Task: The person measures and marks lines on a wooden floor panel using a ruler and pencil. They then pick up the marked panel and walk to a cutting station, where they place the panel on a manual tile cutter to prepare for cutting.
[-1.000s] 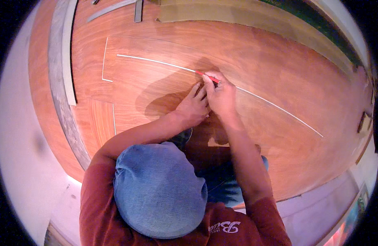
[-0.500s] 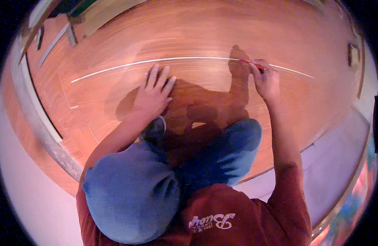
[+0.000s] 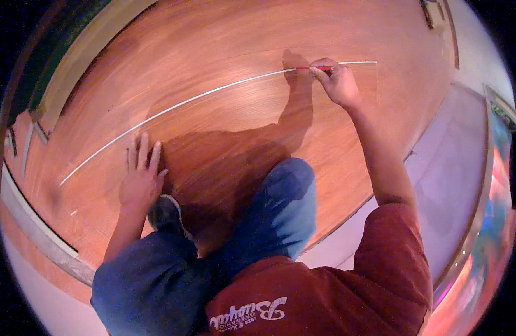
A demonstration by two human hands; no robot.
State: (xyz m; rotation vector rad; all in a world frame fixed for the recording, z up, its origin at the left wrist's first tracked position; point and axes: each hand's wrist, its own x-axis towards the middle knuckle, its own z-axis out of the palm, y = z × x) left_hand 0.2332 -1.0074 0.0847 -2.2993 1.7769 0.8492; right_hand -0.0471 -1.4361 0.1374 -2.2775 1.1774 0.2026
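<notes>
Surface: broad board, reddish brown, fine wood grain, smooth, with a soft patch of glare near the middle. Bounded at lower right by pale violet floor. Farther right, panel mottled in red, blue and green, bent by the lens. Upper left: tan strip, flat and bowed in view, alongside dark green band. Lower left: grey strip, long and narrow. Top right: small block, boxy.

Across the board, white line: thin, crisp, one shallow arc from lower left to upper right. Below its left end, white dash.

Right hand: fingers closed in a pinch on red tool, slim, pen-like, pointing left, tip at the line toward its right end. Left hand: fingers spread, palm down on the board, just below the line, well apart from the red tool.

Over the grain, brown shadow, broad and soft-edged. Lower down: jeans, blue, creased denim; dark shoe, pale-edged, just beside the left hand; maroon shirt, matte cloth, white print.
</notes>
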